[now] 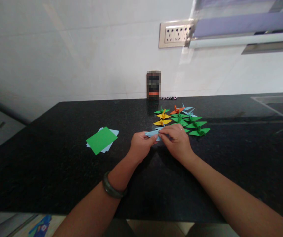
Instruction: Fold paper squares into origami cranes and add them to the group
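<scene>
A light blue piece of folded paper (152,133) is held between my two hands, above the dark countertop. My left hand (142,144) pinches its left side between thumb and fingers. On the right side, the thumb and fingertips of my right hand (177,140) are closed on the same paper. Just beyond my hands stand several folded paper cranes: yellow cranes (162,122), an orange crane (177,109), green cranes (199,131) and light blue cranes (190,113). My right hand partly hides the nearest ones.
Left of my hands lies a small stack of paper sheets, a green sheet (102,140) on top of light blue ones. A dark pixelated object (154,85) leans at the wall beside a beaded strand (169,98). The countertop (44,164) has a metal-edged recess (277,105) at right.
</scene>
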`<action>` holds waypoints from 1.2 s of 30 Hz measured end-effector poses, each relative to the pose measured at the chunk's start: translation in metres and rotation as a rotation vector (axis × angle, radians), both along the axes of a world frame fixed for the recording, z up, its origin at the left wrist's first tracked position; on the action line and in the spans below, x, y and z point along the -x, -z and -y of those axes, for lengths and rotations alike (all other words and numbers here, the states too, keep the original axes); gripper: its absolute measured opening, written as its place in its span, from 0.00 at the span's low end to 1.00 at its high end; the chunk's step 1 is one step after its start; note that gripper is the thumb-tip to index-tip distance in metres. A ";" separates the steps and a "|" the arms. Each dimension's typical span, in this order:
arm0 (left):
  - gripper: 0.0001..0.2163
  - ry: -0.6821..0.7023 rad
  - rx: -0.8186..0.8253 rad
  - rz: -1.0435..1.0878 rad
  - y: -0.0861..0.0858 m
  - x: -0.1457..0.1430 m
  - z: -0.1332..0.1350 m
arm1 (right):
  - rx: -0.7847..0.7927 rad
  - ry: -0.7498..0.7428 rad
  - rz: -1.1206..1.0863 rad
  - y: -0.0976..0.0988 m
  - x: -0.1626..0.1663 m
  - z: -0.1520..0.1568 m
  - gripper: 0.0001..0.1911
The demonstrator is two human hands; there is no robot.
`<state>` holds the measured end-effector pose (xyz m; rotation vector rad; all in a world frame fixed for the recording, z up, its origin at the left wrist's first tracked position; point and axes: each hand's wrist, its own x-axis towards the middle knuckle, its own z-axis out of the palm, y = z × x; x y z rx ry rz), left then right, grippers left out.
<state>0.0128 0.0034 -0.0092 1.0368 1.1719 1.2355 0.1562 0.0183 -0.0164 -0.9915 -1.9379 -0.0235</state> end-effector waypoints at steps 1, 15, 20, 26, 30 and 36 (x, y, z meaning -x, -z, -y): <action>0.08 -0.002 -0.003 -0.007 0.000 0.000 0.000 | 0.007 0.011 -0.012 0.000 0.000 0.000 0.05; 0.08 0.011 -0.059 -0.071 0.000 0.001 0.000 | 0.091 -0.012 -0.098 0.001 0.001 0.001 0.05; 0.07 0.018 -0.076 -0.062 0.004 0.001 -0.001 | 0.019 -0.020 -0.075 0.001 0.001 0.001 0.04; 0.07 0.015 -0.054 -0.040 0.005 0.000 -0.001 | -0.001 -0.010 -0.030 0.000 0.001 0.001 0.04; 0.08 0.039 -0.084 -0.057 0.005 0.000 0.000 | -0.005 0.019 0.031 -0.003 0.002 0.002 0.05; 0.07 0.053 -0.071 0.007 0.003 -0.002 0.002 | -0.095 -0.008 0.097 -0.005 0.001 0.001 0.07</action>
